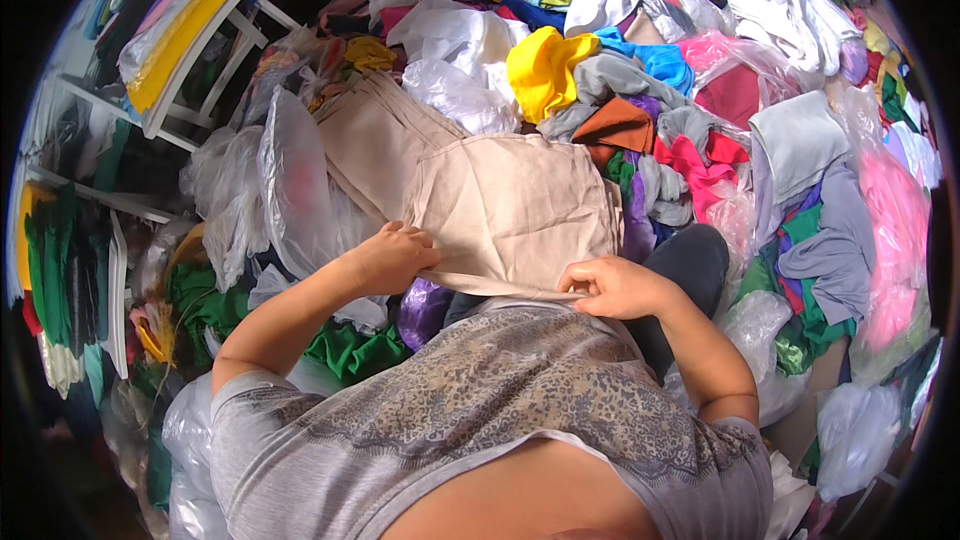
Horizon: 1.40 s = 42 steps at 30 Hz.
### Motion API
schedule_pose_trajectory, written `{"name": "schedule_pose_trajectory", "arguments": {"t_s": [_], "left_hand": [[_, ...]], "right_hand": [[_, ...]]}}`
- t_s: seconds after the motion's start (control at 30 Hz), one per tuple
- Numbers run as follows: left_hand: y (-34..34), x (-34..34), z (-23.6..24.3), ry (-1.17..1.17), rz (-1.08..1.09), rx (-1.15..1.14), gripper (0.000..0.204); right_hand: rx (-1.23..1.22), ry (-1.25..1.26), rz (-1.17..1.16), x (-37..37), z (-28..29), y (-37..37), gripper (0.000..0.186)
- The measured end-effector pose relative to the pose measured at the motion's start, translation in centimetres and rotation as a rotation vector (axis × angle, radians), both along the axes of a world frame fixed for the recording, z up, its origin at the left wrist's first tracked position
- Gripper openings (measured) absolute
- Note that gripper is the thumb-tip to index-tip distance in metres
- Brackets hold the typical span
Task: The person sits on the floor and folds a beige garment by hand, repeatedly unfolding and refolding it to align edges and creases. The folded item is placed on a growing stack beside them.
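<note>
A stack of beige fabric pieces (pixel 510 200) lies across my lap, with more of the same cloth fanned out behind it toward the upper left. My left hand (pixel 392 258) holds the near left part of the beige cloth, fingers curled on it. My right hand (pixel 615 288) pinches its near edge at the right, close to my waist. My dark-trousered right leg (pixel 690 275) shows beside the cloth.
Heaps of coloured fabric (pixel 545 75) and clear plastic bags (pixel 305 190) surround me. White racks (pixel 145 205) with folded cloths stand at the left. Pink bagged cloth (pixel 890 250) and grey fabric (pixel 835 260) lie at the right.
</note>
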<state>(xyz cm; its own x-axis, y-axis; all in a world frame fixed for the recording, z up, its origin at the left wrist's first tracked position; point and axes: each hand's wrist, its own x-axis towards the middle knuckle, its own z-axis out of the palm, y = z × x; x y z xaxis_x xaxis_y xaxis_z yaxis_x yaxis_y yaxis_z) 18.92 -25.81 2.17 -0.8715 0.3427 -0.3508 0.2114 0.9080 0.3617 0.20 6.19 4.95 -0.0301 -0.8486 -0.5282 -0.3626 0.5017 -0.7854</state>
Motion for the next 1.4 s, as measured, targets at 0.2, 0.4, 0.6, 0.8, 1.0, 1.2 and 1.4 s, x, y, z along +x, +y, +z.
{"name": "schedule_pose_trajectory", "arguments": {"t_s": [0.2,0.4,0.6,0.8,1.0,1.2,1.4], "left_hand": [[0.3,1.1,-3.3,0.024,-0.003,-0.177,0.009],[-0.3,1.9,-2.5,0.069,0.060,0.007,0.015],[-0.9,1.8,-0.7,-0.133,0.044,0.170,0.030],[-1.8,1.1,1.2,-0.506,0.165,0.376,0.023],[-6.9,-0.7,-1.8,-0.502,0.557,1.043,0.015],[-5.6,-2.9,-6.8,-0.297,1.287,1.333,0.064],[-2.4,-1.0,-8.2,-0.112,1.241,1.081,0.072]], "right_hand": [[0.053,0.001,-0.008,0.8,-3.6,-0.6,0.035],[-0.009,0.111,0.043,0.3,-2.9,0.4,0.029],[0.059,0.115,0.121,-1.3,-0.2,2.7,0.027],[-0.210,-0.104,0.072,-2.2,1.2,4.4,0.024],[-0.214,-0.436,-0.289,-8.0,0.5,3.5,0.023],[-0.287,-0.266,-1.062,-11.3,-7.7,-2.8,0.033],[-0.044,-0.284,-1.152,-7.3,-10.5,-0.4,0.071]]}}
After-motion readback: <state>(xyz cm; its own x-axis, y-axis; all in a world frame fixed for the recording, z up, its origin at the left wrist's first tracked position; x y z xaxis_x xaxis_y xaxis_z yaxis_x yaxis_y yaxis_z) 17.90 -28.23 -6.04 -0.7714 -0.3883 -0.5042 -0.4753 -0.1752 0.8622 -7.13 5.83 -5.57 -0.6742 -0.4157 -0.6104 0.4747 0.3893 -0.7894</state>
